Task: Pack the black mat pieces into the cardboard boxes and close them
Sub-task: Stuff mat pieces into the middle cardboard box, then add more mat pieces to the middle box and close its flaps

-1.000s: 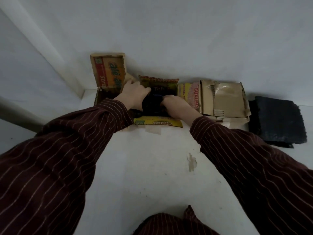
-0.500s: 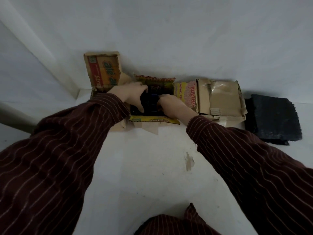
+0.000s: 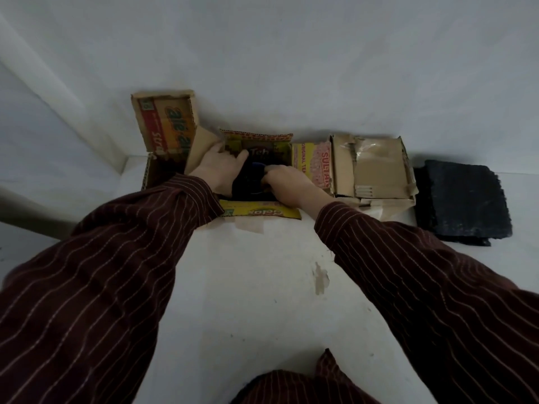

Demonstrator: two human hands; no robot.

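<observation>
My left grip (image 3: 221,170) presses the black mat piece (image 3: 250,186) into the middle cardboard box (image 3: 259,212) — fingers straight. My right grip (image 3: 287,182) pinches it.

A bare, dim room corner, likely in a home: white floor (image 3: 262,301), plain white walls (image 3: 291,68), reused tea and snack cartons (image 3: 376,167) lined against them.

Dark maroon sleeves (image 3: 102,272) carry thin pale stripes. The open box (image 3: 259,212) has yellow flaps with red print; the closed box (image 3: 376,167) is plain brown. The mat piece (image 3: 250,185) and the mat stack (image 3: 466,199) are black.
</observation>
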